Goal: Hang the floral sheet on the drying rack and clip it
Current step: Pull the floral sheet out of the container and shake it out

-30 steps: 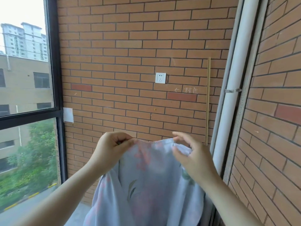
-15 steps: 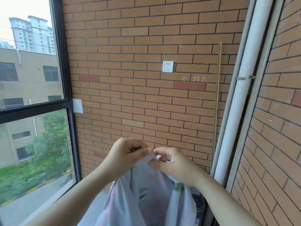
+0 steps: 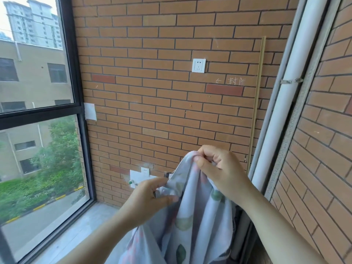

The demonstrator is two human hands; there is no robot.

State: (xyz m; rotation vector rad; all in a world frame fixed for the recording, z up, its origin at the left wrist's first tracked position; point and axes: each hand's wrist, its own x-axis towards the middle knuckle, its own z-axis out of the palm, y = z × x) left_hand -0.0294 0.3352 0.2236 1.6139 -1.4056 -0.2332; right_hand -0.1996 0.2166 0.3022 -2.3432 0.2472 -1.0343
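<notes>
So, right hand point(image 3: 221, 172): fingers and thumb curled tight round a bunched fold of the floral sheet point(image 3: 194, 225), holding it at the cloth's highest point
Left hand point(image 3: 148, 199): lower and to the left, thumb and fingers pinching the sheet's edge just beside the right hand's bunch
Hand pose: both forearms reach forward and up from the bottom of the view, right wrist raised above the left, knuckles toward the brick wall point(image 3: 152, 92)
Sheet: on no support, draped down from the two grips in loose folds, its lower part running out of the bottom of the view
Surroundings: a window point(image 3: 38, 82) on the left, a white pipe point(image 3: 287, 96) on the right, a wall socket point(image 3: 198, 65) above the hands
Done: sheet taken in hand, an edge seemingly being sorted out
Left: by my reading nearly everything; no drying rack or clip shows in view, so hanging and clipping are not yet done
</notes>
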